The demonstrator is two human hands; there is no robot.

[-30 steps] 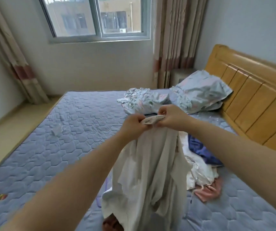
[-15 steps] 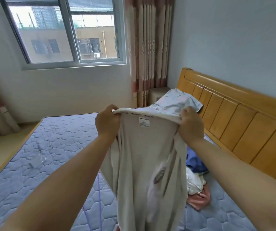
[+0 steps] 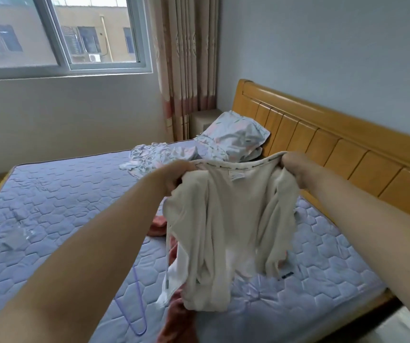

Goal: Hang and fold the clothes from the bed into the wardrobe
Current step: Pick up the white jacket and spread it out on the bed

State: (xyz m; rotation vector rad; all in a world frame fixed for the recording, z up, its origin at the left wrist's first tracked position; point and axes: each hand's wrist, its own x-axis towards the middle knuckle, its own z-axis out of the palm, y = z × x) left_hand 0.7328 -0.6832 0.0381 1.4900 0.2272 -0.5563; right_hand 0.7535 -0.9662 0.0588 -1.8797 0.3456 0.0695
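Presently held: cream garment [image 3: 226, 219], raised above the bed and stretched by its banded top edge between both hands, label facing the person. The body hangs bunched and twisted. Its lower folds hang over a salmon-pink garment [image 3: 174, 315] on the mattress; contact cannot be told.

Left hand [image 3: 174, 177]: fingers curled round the edge plus a gathered wad of cloth.

Right hand [image 3: 295, 169]: fingers clamped on the opposite end of the edge.

Purple hanger [image 3: 134, 305]: flat on the mattress, lower left, apart from both hands.

Bed [image 3: 62, 206]: quilted lilac mattress; patterned bedding heap [image 3: 159, 154] and pillow [image 3: 236, 137] by the wooden headboard [image 3: 323, 144]. Wardrobe: not in view.

Hazards, as judged:
- The twisted body may fold or hang crooked unless shaken out.
- The trailing hem could snag the pink garment and drag it along.
- Reaching for the hanger frees one hand, so the edge would likely sag and collapse.
- The left hand's extra wad may hide a sleeve.
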